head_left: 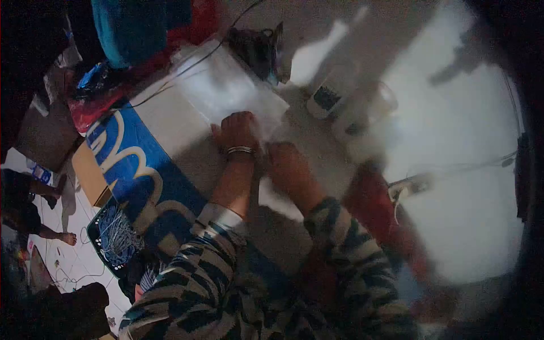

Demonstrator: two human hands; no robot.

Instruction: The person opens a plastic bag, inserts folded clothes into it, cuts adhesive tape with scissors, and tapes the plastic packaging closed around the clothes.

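Note:
A clear, shiny plastic bag or sheet point(221, 85) lies over a cardboard surface with a blue printed band point(136, 150). My left hand point(237, 131), with thin bracelets at the wrist, is curled at the plastic's near edge and appears closed on it. Just to its right and a little nearer to me is my right hand point(288, 167), its fingers bent inward close to the plastic's corner. Blur and shadow hide what these fingers hold. Both sleeves are dark and light patterned.
An iron-like dark object point(272, 54) stands beyond the plastic. Toward the right are a pale device with a dark panel point(327, 97) and a white surface point(464, 187) with a cable. A basket of grey cords point(119, 235) and another person's foot point(68, 238) are at left.

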